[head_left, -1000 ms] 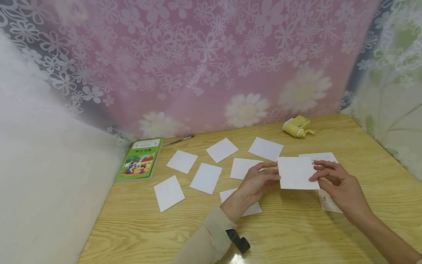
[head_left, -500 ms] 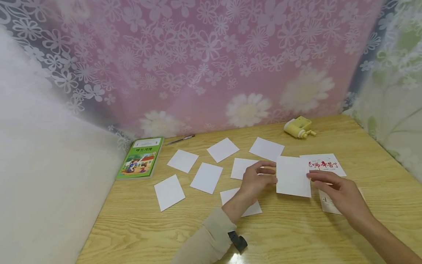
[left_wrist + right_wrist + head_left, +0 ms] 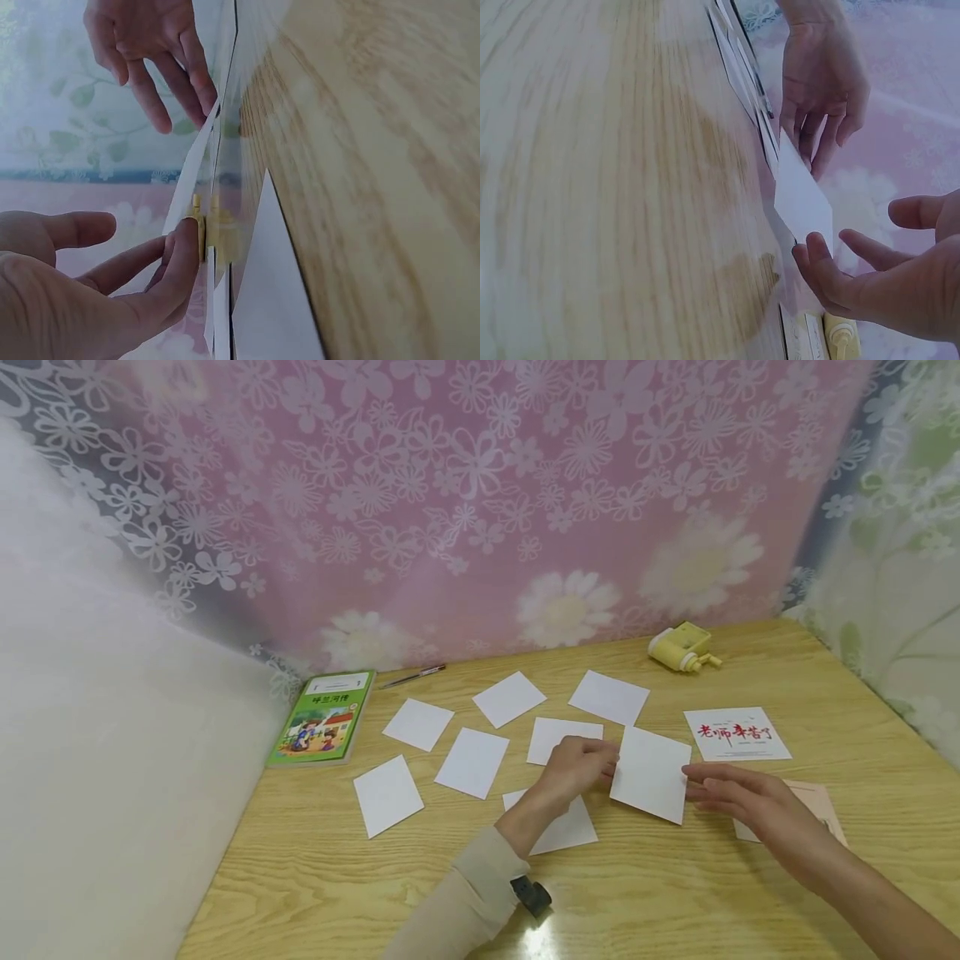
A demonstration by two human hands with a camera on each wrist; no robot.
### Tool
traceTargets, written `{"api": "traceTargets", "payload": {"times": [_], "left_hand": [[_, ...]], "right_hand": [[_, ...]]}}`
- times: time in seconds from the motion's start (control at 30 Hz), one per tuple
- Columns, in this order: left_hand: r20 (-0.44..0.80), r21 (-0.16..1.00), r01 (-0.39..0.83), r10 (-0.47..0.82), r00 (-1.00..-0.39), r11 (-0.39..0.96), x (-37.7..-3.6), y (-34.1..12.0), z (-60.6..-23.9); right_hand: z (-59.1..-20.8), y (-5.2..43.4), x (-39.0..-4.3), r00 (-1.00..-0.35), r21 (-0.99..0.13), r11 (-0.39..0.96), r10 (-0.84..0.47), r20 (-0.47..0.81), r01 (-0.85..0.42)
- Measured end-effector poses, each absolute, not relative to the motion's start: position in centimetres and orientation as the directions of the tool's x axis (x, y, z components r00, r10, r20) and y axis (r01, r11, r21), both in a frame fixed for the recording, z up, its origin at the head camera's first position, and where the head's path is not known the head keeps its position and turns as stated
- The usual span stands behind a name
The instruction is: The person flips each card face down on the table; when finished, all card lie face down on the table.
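Hands meet over a blank white card [image 3: 650, 773] near the middle of a wooden bench [image 3: 675, 893]. The left hand [image 3: 577, 768] pinches the card's left edge between thumb and fingers, as the left wrist view shows. The right hand [image 3: 738, 793] lies at the card's right edge with its fingers stretched out and relaxed, their tips touching or nearly touching the paper; the right wrist view shows them loose, grasping nothing. The card sits between the two hands, tilted, with its near corner low over the bench.

Seven other blank white cards lie face down on the bench, left of and beyond the held one:
- one far card [image 3: 608, 697]
- another far card [image 3: 509, 698]
- one by the left hand [image 3: 555, 739], partly covered by its fingers
- one under the left wrist [image 3: 558, 828]
- one left of centre [image 3: 472, 762]
- one farther left [image 3: 417, 724]
- one nearest on the left [image 3: 388, 784]

One printed card [image 3: 737, 734] with red characters lies face up beyond the right hand. One beige card [image 3: 813, 806] shows partly beneath the right forearm.

One green picture book [image 3: 324, 717] lies at the far left of the bench, with one pen [image 3: 411, 677] just beyond it. One small yellow gadget [image 3: 682, 647] stands at the far right, near a pink flowered curtain [image 3: 480, 502].
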State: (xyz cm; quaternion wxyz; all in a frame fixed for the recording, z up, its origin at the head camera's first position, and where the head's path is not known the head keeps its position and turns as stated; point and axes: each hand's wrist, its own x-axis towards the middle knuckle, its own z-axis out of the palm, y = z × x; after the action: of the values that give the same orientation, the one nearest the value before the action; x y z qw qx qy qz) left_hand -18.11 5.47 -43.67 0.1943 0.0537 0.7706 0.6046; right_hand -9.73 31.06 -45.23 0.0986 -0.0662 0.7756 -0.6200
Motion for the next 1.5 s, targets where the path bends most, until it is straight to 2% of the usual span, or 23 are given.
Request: {"api": "traceTargets", "payload": {"times": [0.37, 0.63, 0.9, 1.03, 1.13, 1.3, 1.5], "left_hand": [[-0.252, 0.937, -0.141, 0.339, -0.906, 0.319, -17.7, 5.5, -44.0], [-0.235, 0.926, -0.092, 0.367, -0.900, 0.367, -17.3, 5.7, -43.9], [-0.238, 0.893, -0.059, 0.359, -0.903, 0.445, -16.7, 5.7, -44.4], [-0.210, 0.887, -0.020, 0.364, -0.908, 0.461, -16.6, 6.0, -44.3], [-0.181, 0.892, 0.011, 0.378, -0.908, 0.453, -16.6, 6.5, -43.8], [-0.153, 0.885, 0.052, 0.395, -0.906, 0.462, -16.2, 8.0, -43.2], [-0.163, 0.913, 0.036, 0.444, -0.881, 0.406, -15.4, 10.6, -42.7]], "right_hand": [[-45.4, 31.6, -9.4, -0.946, -0.983, 0.152, -0.288, -0.146, 0.106], [-45.4, 32.4, -9.1, -0.914, -0.992, 0.062, -0.386, -0.121, 0.105], [-45.6, 32.9, -8.8, -0.893, -0.984, 0.004, -0.419, -0.166, 0.181], [-45.7, 33.3, -8.7, -0.884, -0.987, -0.050, -0.454, -0.113, 0.152], [-45.7, 34.1, -8.7, -0.882, -0.994, -0.085, -0.471, -0.022, 0.070], [-45.8, 36.4, -8.2, -0.911, -0.998, -0.059, -0.409, 0.048, -0.026], [-46.2, 39.2, -7.3, -0.964, -0.994, -0.105, -0.264, 0.016, 0.012]]}}
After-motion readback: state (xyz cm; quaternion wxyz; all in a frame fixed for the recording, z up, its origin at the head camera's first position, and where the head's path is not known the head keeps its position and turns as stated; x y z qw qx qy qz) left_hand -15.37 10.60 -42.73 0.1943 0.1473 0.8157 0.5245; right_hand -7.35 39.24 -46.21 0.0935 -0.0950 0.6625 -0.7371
